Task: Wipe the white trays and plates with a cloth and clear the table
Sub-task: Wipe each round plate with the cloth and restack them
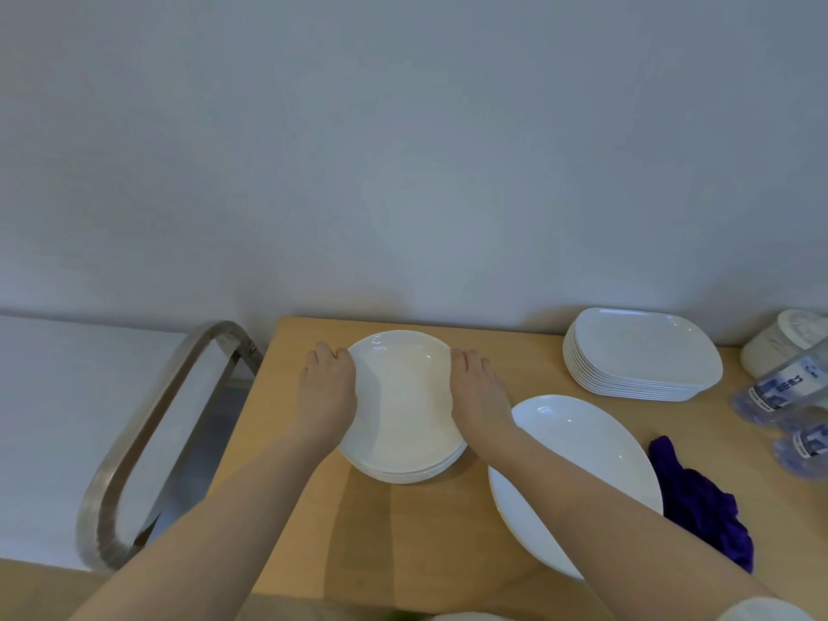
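A stack of round white plates (403,410) sits toward the back left of the wooden bench (403,531), face up, and being round it has no long axis to speak of. The left hand (329,387) grips its left rim and the right hand (477,392) grips its right rim, fingers curled over the edges with their tips hidden behind the rim. Just to the right lies a large oval plate (578,468), its long axis running from the back left to the near right; the right forearm crosses it and hides part of it. Further back right stands a stack of rectangular white trays (640,351), long side running left to right. A purple cloth (699,499) lies crumpled beside the oval plate. Water bottles (784,396) at the right edge are cut off and blurred.
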Tool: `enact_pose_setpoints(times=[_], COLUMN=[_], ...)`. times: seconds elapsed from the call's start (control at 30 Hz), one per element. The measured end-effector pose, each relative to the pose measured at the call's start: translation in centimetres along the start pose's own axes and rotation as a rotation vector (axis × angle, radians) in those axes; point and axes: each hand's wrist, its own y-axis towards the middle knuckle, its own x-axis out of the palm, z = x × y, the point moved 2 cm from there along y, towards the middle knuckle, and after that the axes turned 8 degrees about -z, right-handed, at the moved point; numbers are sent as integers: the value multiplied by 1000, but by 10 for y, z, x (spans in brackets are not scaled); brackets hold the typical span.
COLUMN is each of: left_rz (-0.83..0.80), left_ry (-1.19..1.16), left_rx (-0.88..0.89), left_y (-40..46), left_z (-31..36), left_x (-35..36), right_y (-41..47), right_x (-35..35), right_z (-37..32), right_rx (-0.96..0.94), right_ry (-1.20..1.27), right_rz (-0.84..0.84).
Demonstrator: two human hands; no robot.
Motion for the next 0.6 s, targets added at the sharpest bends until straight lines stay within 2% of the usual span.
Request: enact_pose_setpoints(times=[0.47,0.6], left_rz=[-36,-20], left_ry=[-207,-383], left_rx=[11,-17], left_y=[3,8], left_z=[-6,-2], left_x=[-2,-11], right_y=[7,8], right_x=[-10,-4], right_z=[-8,-6], right_rx=[-16,85], right_ry=[41,77], right_rz=[122,30])
